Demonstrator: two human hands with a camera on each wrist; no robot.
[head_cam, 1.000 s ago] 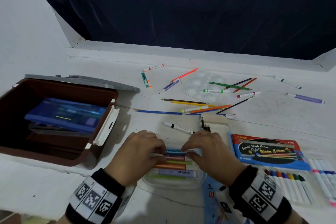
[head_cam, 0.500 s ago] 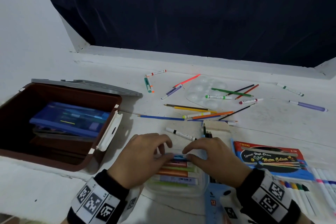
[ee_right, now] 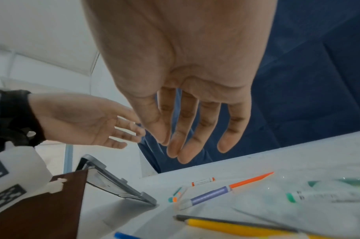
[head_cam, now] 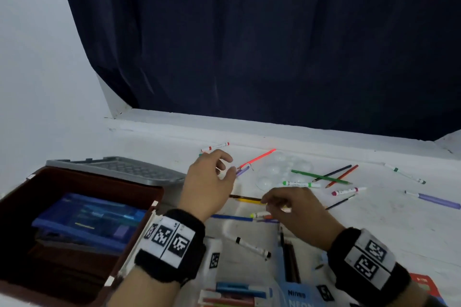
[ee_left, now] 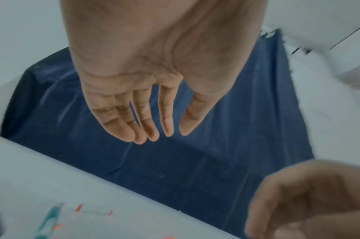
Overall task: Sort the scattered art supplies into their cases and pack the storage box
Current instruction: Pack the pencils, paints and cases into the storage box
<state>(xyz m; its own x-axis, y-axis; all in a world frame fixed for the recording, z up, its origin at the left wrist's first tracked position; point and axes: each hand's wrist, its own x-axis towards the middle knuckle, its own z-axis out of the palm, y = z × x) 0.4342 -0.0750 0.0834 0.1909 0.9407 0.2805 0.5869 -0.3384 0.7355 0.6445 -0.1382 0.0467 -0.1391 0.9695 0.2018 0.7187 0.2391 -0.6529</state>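
Observation:
My left hand [head_cam: 224,167] hovers with loosely spread fingers over a purple marker [head_cam: 243,171] and holds nothing; the left wrist view shows its fingers [ee_left: 150,129] straight and empty. My right hand [head_cam: 268,203] hangs palm down over a yellow pencil [head_cam: 247,199] and the crossed pencils beside it. The right wrist view shows its fingers [ee_right: 185,145] relaxed above the table, touching nothing. The brown storage box [head_cam: 82,182] stands open at the left with a blue case [head_cam: 87,219] inside. A clear case of markers [head_cam: 234,296] lies at the bottom edge.
The box's grey lid [head_cam: 119,169] lies behind it. Scattered ahead are a neon orange pen [head_cam: 259,157], a green-capped marker [head_cam: 300,184], a clear palette [head_cam: 282,169], several coloured pencils and a black-capped marker [head_cam: 252,247]. A dark curtain hangs behind the table.
Both hands have left the clear marker case and moved forward over the scattered pens, the left farther than the right. The head view has tilted up.

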